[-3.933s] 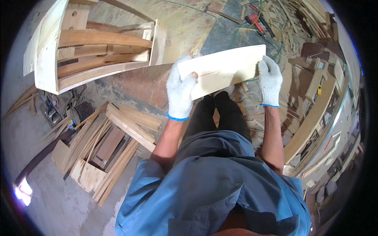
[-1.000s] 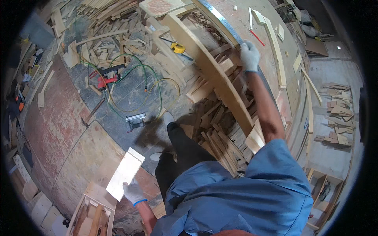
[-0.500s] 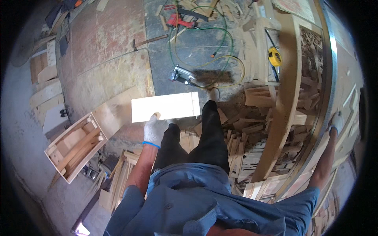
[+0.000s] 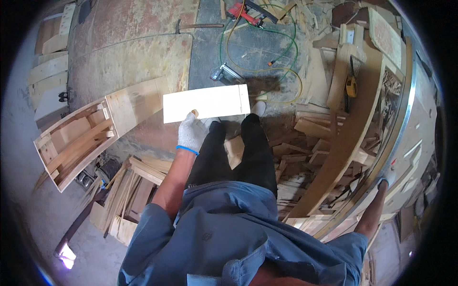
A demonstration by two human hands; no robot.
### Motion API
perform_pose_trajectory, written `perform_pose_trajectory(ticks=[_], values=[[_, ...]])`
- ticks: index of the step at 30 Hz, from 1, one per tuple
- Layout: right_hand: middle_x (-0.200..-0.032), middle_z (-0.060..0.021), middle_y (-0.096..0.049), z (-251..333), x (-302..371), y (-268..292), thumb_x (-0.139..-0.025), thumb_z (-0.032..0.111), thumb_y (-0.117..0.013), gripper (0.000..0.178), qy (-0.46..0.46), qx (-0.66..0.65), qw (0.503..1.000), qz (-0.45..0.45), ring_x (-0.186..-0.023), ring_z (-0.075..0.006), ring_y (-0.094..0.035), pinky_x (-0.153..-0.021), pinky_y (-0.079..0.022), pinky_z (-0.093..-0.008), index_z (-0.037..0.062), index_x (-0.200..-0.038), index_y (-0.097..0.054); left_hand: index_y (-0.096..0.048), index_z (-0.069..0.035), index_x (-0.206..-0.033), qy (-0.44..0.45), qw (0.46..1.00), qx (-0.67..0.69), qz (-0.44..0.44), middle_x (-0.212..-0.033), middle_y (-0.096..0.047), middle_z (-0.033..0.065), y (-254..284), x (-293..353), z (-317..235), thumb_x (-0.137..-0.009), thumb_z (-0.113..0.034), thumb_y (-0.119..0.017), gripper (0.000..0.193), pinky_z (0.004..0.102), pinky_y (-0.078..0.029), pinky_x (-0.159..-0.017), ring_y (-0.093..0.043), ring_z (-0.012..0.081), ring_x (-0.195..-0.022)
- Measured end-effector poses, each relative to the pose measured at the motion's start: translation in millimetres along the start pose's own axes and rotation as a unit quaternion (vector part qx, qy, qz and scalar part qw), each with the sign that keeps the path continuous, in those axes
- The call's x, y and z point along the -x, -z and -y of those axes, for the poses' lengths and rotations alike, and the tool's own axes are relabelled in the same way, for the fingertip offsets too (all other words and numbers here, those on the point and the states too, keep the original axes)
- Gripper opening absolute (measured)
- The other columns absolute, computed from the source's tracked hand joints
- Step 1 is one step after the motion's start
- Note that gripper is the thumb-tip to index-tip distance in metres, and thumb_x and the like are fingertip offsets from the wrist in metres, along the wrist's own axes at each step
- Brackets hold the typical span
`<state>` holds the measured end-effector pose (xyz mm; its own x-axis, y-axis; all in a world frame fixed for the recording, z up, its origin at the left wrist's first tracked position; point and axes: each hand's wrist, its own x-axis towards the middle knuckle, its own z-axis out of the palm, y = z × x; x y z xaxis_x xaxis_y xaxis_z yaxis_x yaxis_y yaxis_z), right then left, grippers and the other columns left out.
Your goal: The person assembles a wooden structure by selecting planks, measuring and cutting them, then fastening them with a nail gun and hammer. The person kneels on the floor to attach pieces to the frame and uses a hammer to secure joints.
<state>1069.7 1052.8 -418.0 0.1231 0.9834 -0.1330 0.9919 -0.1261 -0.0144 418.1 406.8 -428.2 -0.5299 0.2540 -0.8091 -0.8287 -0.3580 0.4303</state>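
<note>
My left hand (image 4: 192,132), in a white knit glove with a blue cuff, grips the near edge of a pale wooden board (image 4: 205,102), thumb on its top face. Strong light washes out the board, which is held level in front of my legs. Far to the right, my right hand (image 4: 389,177), gloved too, rests at the edge of a long workbench (image 4: 411,148). Its fingers are too small and bent by the lens to make out. Left of the board, an open wooden box frame (image 4: 78,145) has a flat panel (image 4: 136,97) reaching from it.
On the floor ahead lie a hammer (image 4: 200,25), a red nail gun (image 4: 245,13), a silver nail gun (image 4: 226,73) and looped air hoses (image 4: 300,81). A yellow tape measure (image 4: 351,87) sits by a curved wooden beam (image 4: 355,138). Wood offcuts (image 4: 305,155) pile up beside my legs.
My view has shifted, so the floor tools sit higher and the box frame farther left. The board stays in my left hand. My right hand has come nearer along the bench.
</note>
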Motion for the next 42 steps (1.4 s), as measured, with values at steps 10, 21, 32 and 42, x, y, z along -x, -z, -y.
perform_pose_trajectory(ticks=[10,21,32,42], values=[[-0.111,-0.0209,-0.07,91.9,81.3,30.6,-0.088,0.036,-0.059,0.044,-0.113,0.006,0.993,0.042,-0.104,-0.0298,-0.068,-0.087,-0.05,-0.0401,0.0048,-0.116,-0.07,-0.048,0.0,-0.132,0.034,0.999,-0.02,0.035,-0.131,-0.056,0.0133,-3.0,2.6,6.7,-0.09,-0.022,-0.064,0.05,0.0458,-0.037,-0.109,-0.05,0.0325,-0.124],[-0.086,-0.0126,-0.072,64.3,113.4,20.5,-0.092,0.039,-0.056,0.042,-0.036,-0.288,0.956,0.038,-0.077,-0.0167,-0.062,-0.073,-0.049,-0.0326,0.0003,-0.097,-0.073,-0.048,0.0,-0.133,0.005,0.986,-0.149,0.077,-0.134,-0.055,0.013,-18.9,6.7,26.2,-0.093,-0.019,-0.06,0.045,0.0469,-0.039,-0.108,-0.051,0.0304,-0.125],[-0.122,-0.0172,-0.059,5.6,92.9,-14.3,-0.104,0.027,-0.039,0.04,0.047,-0.119,0.988,0.082,-0.107,-0.0255,-0.061,-0.095,-0.046,-0.0351,0.0042,-0.135,-0.05,-0.055,0.0,-0.121,0.069,0.994,0.001,0.089,-0.121,-0.06,0.0103,-25.1,-12.1,28.8,-0.092,-0.013,-0.056,0.032,0.0424,-0.044,-0.103,-0.056,0.028,-0.115],[-0.128,-0.0113,-0.06,229.7,148.9,94.3,-0.103,0.036,-0.042,0.051,0.034,-0.214,0.976,-0.004,-0.109,-0.0214,-0.059,-0.096,-0.045,-0.0324,0.0059,-0.144,-0.046,-0.053,-0.003,-0.129,-0.058,0.995,0.074,0.018,-0.125,-0.061,0.012,29.3,-9.3,2.8,-0.092,-0.023,-0.062,0.043,0.0461,-0.048,-0.101,-0.06,0.0282,-0.115]])
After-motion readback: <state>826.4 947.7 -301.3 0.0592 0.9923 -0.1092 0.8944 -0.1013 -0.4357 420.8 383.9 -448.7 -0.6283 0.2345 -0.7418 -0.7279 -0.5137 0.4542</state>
